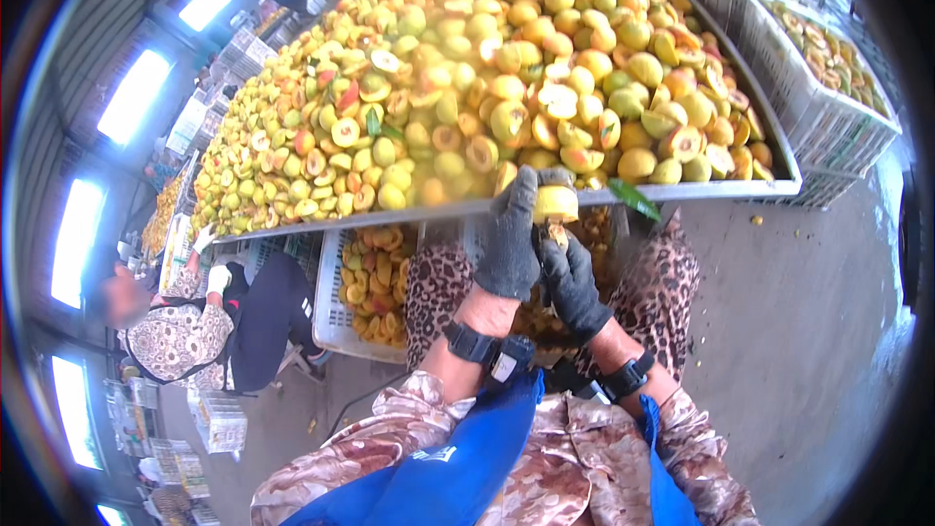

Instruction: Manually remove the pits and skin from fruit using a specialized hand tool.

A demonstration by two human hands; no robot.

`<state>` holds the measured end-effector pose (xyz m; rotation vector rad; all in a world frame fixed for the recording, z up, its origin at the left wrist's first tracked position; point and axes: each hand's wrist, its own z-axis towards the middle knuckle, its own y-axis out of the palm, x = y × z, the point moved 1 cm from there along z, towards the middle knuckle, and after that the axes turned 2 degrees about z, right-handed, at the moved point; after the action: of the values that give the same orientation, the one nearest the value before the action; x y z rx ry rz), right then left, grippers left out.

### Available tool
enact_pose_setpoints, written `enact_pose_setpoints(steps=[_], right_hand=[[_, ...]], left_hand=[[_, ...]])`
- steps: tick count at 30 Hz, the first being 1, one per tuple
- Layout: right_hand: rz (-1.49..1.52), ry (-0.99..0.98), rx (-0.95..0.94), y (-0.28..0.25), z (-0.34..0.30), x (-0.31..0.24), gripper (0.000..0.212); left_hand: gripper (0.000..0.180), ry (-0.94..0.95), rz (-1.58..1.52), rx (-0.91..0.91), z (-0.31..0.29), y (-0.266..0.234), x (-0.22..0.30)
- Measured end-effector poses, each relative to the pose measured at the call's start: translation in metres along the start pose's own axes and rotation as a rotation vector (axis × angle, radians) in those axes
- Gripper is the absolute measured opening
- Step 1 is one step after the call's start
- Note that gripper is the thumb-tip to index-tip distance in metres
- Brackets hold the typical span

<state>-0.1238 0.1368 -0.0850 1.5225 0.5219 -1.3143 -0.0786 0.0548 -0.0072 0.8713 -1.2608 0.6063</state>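
Observation:
Both my hands wear dark grey gloves and meet just in front of the near metal rim of a big tray [390, 215] heaped with yellow peaches [584, 78], many cut in half. My left hand [513, 242] is closed on a yellow peach [556, 203], its thumb up along the side. Just below, the fingers of my right hand [573, 282] are closed around a small brownish piece [557, 233], perhaps a peach pit; the glove hides most of it. Beneath the tray, a white crate [336, 317] with cut peaches stands beside my leg.
A green leaf [635, 199] hangs over the tray's rim. White crates full of fruit [818, 112] are stacked at the right, beside grey concrete floor [779, 331]. At the left, a person in white gloves [185, 341] sits at the same tray. More crates [216, 419] stand behind.

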Motion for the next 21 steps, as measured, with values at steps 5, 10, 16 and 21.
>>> enact_pose_setpoints(steps=[5,10,16,21], right_hand=[[0.218,0.243,-0.027,0.002,-0.004,0.003,0.031],[0.04,0.156,-0.055,-0.008,0.005,-0.001,0.027],[0.077,0.144,-0.07,-0.014,0.004,0.003,0.03],[0.051,0.103,-0.123,-0.018,-0.015,0.012,0.028]], left_hand=[[0.047,0.038,0.05,0.051,-0.002,-0.002,-0.006],[0.046,-0.116,-0.097,-0.061,0.007,0.0,0.012],[0.039,0.011,-0.017,-0.009,0.004,0.008,0.004],[0.029,-0.076,0.082,-0.102,-0.004,0.011,0.009]])
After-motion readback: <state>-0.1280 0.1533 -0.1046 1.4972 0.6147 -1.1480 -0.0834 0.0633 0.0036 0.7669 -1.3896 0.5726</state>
